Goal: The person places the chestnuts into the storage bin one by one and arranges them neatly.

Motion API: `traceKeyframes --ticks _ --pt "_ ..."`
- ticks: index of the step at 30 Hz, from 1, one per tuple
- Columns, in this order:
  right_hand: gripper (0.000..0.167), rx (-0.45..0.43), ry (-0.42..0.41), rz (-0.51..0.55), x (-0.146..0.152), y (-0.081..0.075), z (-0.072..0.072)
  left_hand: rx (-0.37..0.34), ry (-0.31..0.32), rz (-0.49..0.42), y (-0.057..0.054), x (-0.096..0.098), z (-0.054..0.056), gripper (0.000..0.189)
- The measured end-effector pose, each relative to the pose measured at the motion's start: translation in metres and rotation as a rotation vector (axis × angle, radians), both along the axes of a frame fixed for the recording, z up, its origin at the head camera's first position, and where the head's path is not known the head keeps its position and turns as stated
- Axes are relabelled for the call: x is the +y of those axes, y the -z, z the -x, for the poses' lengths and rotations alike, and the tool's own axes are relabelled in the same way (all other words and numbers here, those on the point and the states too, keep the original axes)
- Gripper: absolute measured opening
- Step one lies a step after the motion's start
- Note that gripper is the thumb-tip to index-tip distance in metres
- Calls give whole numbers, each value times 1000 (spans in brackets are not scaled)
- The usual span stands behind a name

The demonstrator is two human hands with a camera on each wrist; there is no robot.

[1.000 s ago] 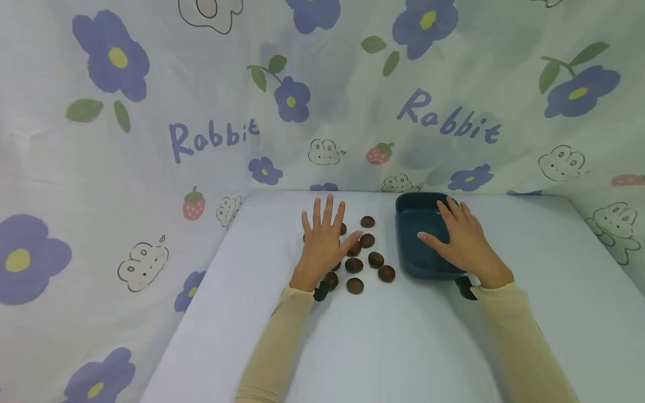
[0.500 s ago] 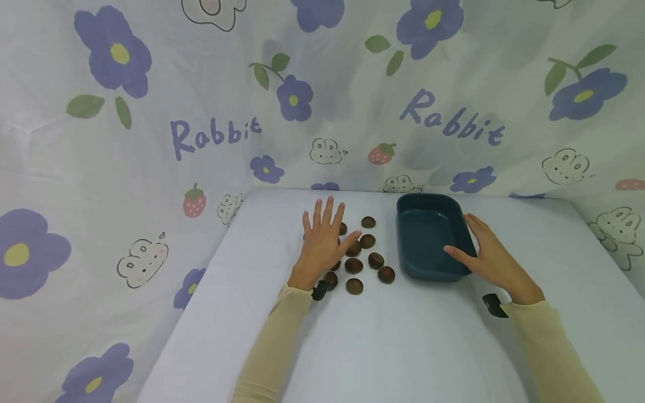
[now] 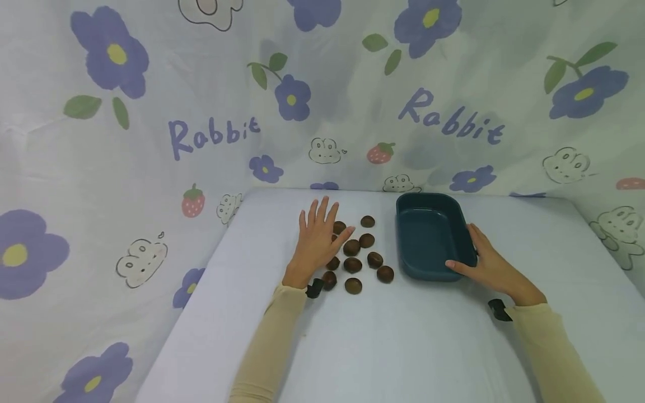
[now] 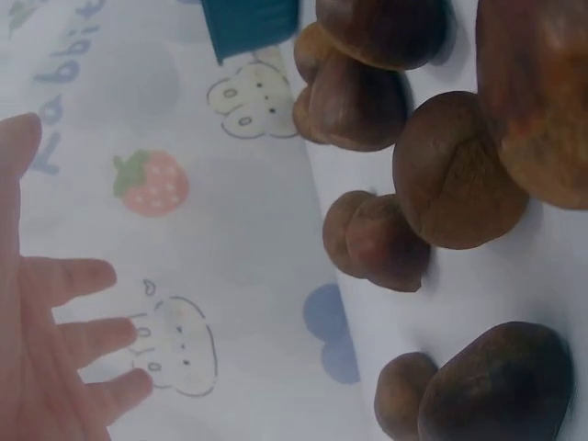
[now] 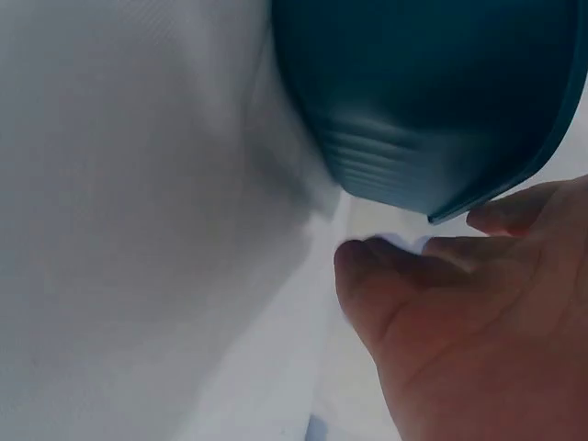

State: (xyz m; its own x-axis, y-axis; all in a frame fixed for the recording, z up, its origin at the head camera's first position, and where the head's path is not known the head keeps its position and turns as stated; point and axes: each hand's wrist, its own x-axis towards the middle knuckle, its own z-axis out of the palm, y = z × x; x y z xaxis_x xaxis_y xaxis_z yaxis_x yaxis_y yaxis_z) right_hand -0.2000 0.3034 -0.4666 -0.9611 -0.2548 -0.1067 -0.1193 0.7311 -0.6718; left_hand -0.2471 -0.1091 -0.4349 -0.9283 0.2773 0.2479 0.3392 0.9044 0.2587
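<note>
Several brown chestnuts [image 3: 353,265] lie loosely grouped on the white table; the left wrist view shows more chestnuts [image 4: 459,170] close up. My left hand [image 3: 314,240], fingers spread and straight, is over the left side of the group and hides part of it. It holds nothing. Right of the chestnuts stands a dark teal rectangular box [image 3: 428,240], with nothing seen inside. My right hand [image 3: 496,268] is at the box's right side, thumb by the near right corner. In the right wrist view, the fingers [image 5: 514,211] are close beside the rim; contact is hard to tell.
The white tabletop [image 3: 393,341] stretches toward me and to both sides. A printed cloth [image 3: 211,67] with flowers and rabbits hangs behind and at the sides. A dark wrist device [image 3: 500,309] sits below the right wrist.
My right hand has moved right, from over the box to its right side, then slightly lower. My left hand has shifted a little left. The box and chestnuts stay about where they were.
</note>
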Motion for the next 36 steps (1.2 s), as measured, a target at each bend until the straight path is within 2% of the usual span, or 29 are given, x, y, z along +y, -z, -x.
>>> traceKeyframes --ticks 4,12,19,26,31,36 --pt "122 -7 -10 19 2 4 0 -4 -1 -24 -3 -4 1 80" --pt "132 -78 -33 -35 0 1 -3 4 -8 -67 -11 -11 4 73" --pt "134 -76 -40 -10 -3 1 0 -5 22 -202 -11 -21 8 67" --pt "134 -92 -33 -3 -4 6 1 -21 5 -327 -10 -45 10 59" --pt "134 -97 -26 4 -3 6 2 -35 -14 -406 -5 -63 6 53" --pt "135 -108 -31 12 -3 6 3 -96 -58 -471 10 -79 -6 51"
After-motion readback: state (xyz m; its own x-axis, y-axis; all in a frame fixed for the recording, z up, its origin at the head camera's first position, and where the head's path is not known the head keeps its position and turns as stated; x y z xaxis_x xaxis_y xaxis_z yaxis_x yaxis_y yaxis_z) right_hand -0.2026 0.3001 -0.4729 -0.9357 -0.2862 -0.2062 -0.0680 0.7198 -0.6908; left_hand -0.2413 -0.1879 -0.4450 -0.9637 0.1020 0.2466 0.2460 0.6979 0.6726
